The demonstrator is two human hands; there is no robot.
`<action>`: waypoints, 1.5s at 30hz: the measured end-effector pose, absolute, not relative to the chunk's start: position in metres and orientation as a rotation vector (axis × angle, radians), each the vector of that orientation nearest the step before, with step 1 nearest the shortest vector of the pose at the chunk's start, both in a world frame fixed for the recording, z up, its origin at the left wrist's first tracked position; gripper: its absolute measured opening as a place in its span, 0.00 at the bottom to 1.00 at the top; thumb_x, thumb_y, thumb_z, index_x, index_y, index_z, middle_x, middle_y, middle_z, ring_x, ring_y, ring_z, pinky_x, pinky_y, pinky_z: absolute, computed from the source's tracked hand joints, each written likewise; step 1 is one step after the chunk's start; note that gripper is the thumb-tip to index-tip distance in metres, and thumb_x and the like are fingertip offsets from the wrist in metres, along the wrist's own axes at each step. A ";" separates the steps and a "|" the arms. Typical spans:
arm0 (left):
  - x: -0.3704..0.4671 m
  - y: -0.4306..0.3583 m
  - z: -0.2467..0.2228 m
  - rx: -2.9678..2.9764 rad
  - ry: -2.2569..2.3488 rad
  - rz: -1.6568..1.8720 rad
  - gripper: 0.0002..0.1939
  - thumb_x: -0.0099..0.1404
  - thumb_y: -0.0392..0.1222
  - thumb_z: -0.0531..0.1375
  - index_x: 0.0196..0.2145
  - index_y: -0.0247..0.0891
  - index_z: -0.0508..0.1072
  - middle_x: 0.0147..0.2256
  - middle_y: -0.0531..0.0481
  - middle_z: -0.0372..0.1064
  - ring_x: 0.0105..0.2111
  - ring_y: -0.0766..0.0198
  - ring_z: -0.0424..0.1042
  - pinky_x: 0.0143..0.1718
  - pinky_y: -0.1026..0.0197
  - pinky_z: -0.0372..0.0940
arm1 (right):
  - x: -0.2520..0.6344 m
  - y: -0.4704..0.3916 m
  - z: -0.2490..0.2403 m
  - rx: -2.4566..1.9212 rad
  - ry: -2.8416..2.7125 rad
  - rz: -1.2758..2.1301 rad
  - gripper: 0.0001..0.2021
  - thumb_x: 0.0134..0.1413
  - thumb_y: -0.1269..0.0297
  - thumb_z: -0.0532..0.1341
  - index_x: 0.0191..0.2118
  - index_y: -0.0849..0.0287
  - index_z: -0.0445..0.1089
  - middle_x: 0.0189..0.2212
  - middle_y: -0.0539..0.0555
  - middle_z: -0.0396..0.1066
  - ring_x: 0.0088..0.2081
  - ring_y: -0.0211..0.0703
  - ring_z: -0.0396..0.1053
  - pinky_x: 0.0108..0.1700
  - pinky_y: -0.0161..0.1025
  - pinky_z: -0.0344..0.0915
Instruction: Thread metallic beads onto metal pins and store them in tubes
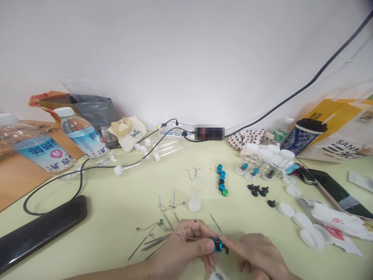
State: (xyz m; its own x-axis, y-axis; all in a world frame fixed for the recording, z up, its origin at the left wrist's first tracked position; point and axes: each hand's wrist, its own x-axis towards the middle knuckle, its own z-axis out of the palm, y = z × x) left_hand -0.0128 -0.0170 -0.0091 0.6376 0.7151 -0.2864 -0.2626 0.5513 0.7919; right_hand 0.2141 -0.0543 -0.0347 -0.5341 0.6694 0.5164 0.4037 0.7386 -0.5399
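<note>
My left hand (192,245) pinches a small blue metal part (217,245) between thumb and fingers, low in the middle. A thin bent metal rod (215,223) rises beside it, and a small black piece (226,249) shows at its right side. My right hand (259,252) meets the same part with its index fingertip; its other fingers are curled and partly hidden. More thin rods with small coloured ends (159,224) lie left of my left hand. Beyond my hands stands a clear tube (197,194) with bent rods in it. Under them a round white-rimmed thing (218,276) is cut off.
Several blue, black and green balls (222,181) form a row, near black screw-like pieces (256,189). White caps (303,221) and capped tubes (265,163) lie right. Bottles (84,136), a black device (43,233) and a cable (52,177) are left; a phone (340,190) is right.
</note>
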 end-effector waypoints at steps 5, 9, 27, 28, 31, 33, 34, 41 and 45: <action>-0.013 -0.017 -0.010 0.783 0.658 0.607 0.13 0.52 0.42 0.70 0.31 0.31 0.74 0.24 0.48 0.73 0.20 0.68 0.70 0.24 0.65 0.65 | 0.208 -0.052 -0.010 -0.908 -2.212 0.620 0.31 0.65 0.45 0.37 0.57 0.57 0.64 0.19 0.51 0.70 0.22 0.38 0.70 0.30 0.30 0.66; -0.013 -0.017 -0.009 0.793 0.657 0.597 0.13 0.52 0.43 0.70 0.30 0.31 0.74 0.23 0.48 0.72 0.20 0.68 0.70 0.24 0.65 0.65 | 0.192 -0.044 0.002 -0.871 -2.183 0.589 0.36 0.62 0.41 0.31 0.52 0.54 0.69 0.17 0.50 0.70 0.14 0.36 0.64 0.20 0.30 0.60; -0.012 -0.017 -0.007 0.760 0.706 0.624 0.14 0.51 0.43 0.70 0.31 0.30 0.75 0.23 0.47 0.73 0.20 0.69 0.69 0.25 0.65 0.64 | 0.204 -0.058 -0.002 -0.816 -2.267 0.543 0.26 0.63 0.44 0.41 0.56 0.50 0.64 0.21 0.49 0.72 0.21 0.41 0.71 0.28 0.34 0.67; -0.012 -0.017 -0.007 0.762 0.696 0.624 0.13 0.51 0.43 0.70 0.31 0.30 0.75 0.23 0.47 0.73 0.20 0.69 0.69 0.25 0.66 0.64 | 0.204 -0.057 -0.004 -0.808 -2.256 0.538 0.26 0.64 0.45 0.40 0.57 0.50 0.62 0.21 0.49 0.72 0.21 0.40 0.71 0.28 0.33 0.67; -0.013 -0.017 -0.007 0.781 0.666 0.627 0.12 0.54 0.42 0.69 0.31 0.29 0.75 0.23 0.47 0.73 0.21 0.69 0.69 0.25 0.65 0.64 | 0.202 -0.052 -0.016 -0.722 -2.178 0.491 0.25 0.65 0.47 0.41 0.60 0.52 0.57 0.21 0.48 0.71 0.20 0.37 0.70 0.27 0.30 0.65; -0.013 -0.017 -0.007 0.784 0.666 0.636 0.11 0.55 0.41 0.68 0.31 0.30 0.75 0.23 0.47 0.73 0.22 0.68 0.70 0.26 0.65 0.65 | 0.202 -0.049 -0.028 -0.638 -2.128 0.435 0.27 0.65 0.47 0.40 0.62 0.54 0.54 0.21 0.48 0.72 0.19 0.36 0.69 0.26 0.28 0.64; -0.014 -0.017 -0.007 0.783 0.663 0.638 0.10 0.55 0.40 0.68 0.31 0.30 0.75 0.24 0.47 0.73 0.23 0.68 0.70 0.26 0.65 0.65 | 0.204 -0.049 -0.033 -0.639 -2.117 0.416 0.29 0.65 0.46 0.38 0.63 0.55 0.54 0.23 0.50 0.73 0.19 0.36 0.69 0.26 0.28 0.64; -0.015 -0.017 -0.010 0.804 0.651 0.608 0.10 0.56 0.40 0.67 0.32 0.29 0.75 0.25 0.46 0.73 0.22 0.68 0.70 0.27 0.65 0.64 | 0.208 -0.051 -0.016 -0.850 -2.214 0.696 0.32 0.64 0.45 0.36 0.56 0.59 0.65 0.20 0.52 0.70 0.20 0.38 0.68 0.26 0.30 0.63; -0.015 -0.018 -0.008 0.798 0.654 0.610 0.09 0.56 0.40 0.67 0.32 0.30 0.76 0.24 0.46 0.73 0.22 0.68 0.70 0.27 0.65 0.64 | 0.198 -0.053 0.008 -0.958 -2.208 0.690 0.35 0.63 0.42 0.33 0.38 0.58 0.73 0.18 0.53 0.68 0.19 0.39 0.65 0.24 0.33 0.61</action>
State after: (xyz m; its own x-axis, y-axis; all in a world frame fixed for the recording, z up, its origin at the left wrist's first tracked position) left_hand -0.0151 -0.0183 -0.0082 0.6458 0.7055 -0.2920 -0.2434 0.5527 0.7970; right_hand 0.1981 -0.0534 0.0084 -0.5393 0.7725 0.3352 0.4443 0.5991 -0.6660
